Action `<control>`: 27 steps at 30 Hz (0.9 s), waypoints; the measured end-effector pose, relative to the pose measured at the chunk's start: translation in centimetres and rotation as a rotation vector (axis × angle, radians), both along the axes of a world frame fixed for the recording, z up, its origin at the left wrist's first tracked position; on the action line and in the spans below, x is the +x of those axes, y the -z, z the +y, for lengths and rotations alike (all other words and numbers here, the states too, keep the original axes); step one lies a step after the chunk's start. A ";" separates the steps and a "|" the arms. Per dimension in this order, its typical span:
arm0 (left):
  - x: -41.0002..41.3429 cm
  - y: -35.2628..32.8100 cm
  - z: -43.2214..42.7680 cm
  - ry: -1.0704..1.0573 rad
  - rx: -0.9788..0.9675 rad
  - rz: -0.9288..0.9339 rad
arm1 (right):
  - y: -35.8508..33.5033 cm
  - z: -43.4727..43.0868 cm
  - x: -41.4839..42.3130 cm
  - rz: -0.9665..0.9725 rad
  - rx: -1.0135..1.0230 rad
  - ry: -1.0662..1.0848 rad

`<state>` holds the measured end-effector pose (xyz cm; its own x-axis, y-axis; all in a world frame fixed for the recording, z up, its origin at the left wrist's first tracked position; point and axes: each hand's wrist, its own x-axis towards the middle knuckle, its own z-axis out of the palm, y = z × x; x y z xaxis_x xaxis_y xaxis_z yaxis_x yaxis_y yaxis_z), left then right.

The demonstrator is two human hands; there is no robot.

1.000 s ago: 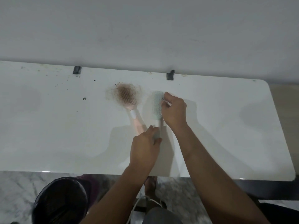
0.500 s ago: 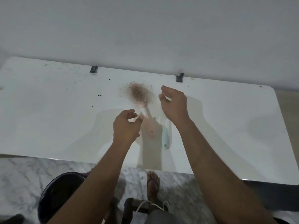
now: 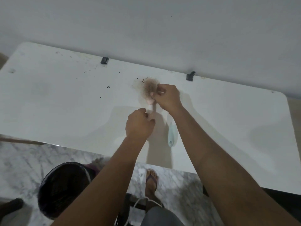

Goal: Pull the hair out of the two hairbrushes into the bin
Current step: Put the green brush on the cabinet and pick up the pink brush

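Head view: we are looking down over both forearms at a white surface (image 3: 65,103) set against a pale wall. Our left hand (image 3: 139,124) is curling round the handle of the pink hairbrush (image 3: 151,101), gripping it just below the neck, with the brush head pointing away from us. Our right hand (image 3: 168,97) is reaching in from the right side of that head, its fingers (image 3: 160,91) bent inward and pinching at the brown hair (image 3: 147,86) that is matting the bristles and spreading past the head's far and left edges. The mint hairbrush (image 3: 172,134) is lying flat on the surface just beside our right forearm, between the two arms; only its handle is showing, the head being hidden under the wrist.

The black bin (image 3: 63,188) is standing on the marble floor (image 3: 21,160) below the near edge of the surface, to the left of our left arm, well apart from both brushes. Dark specks (image 3: 108,86) are dotting the surface left of the pink brush. Two small dark clips (image 3: 104,60) are sitting along the far edge. A sandalled foot (image 3: 151,178) is showing on the floor between our arms.
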<state>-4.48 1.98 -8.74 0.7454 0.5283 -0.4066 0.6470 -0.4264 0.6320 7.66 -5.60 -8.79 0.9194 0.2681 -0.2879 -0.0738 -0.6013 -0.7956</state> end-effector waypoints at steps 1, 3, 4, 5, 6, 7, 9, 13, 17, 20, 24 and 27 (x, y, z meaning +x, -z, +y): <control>-0.2 0.1 0.3 -0.035 -0.054 -0.006 | 0.1 -0.1 -0.1 0.029 0.041 0.017; -0.8 0.5 1.0 -0.122 -0.183 -0.046 | 0.4 -0.2 -0.2 0.115 0.126 0.059; -1.1 0.4 1.3 -0.174 -0.268 -0.075 | 0.5 -0.3 -0.4 0.155 0.162 0.076; -1.4 0.1 1.5 -0.217 -0.367 -0.100 | 0.5 -0.3 -0.6 0.188 0.197 0.087; -1.6 -0.2 1.9 -0.251 -0.475 -0.120 | 0.4 -0.3 -0.7 0.212 0.235 0.092; -2.0 -0.7 2.3 -0.278 -0.579 -0.124 | 0.2 -0.3 -1.0 0.235 0.272 0.091; -3.0 -1.4 3.1 -0.288 -0.754 -0.096 | 0.0 0.0 -1.5 0.279 0.336 0.091; -5.7 -1.9 5.3 -0.296 -0.918 -0.116 | -0.6 1.6 -3.3 0.289 0.381 0.053; -9.4 -1.9 8.1 -0.370 -0.896 -0.159 | -1.4 5.1 -6.1 0.258 0.401 -0.040; -13.2 -2.2 10.9 -0.422 -0.881 -0.222 | -2.4 8.7 -9.1 0.272 0.442 -0.117; -20.2 -2.4 16.0 -0.474 -0.900 -0.305 | -3.2 15.2 -15.2 0.280 0.449 -0.248; -26.4 -1.7 20.1 -0.543 -0.870 -0.319 | -2.9 20.4 -21.0 0.290 0.409 -0.317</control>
<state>-30.91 22.07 -7.06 0.6364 0.4438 -0.6309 0.3656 0.5467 0.7533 -13.38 14.76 -5.90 0.6758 0.6586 -0.3309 -0.1897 -0.2784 -0.9415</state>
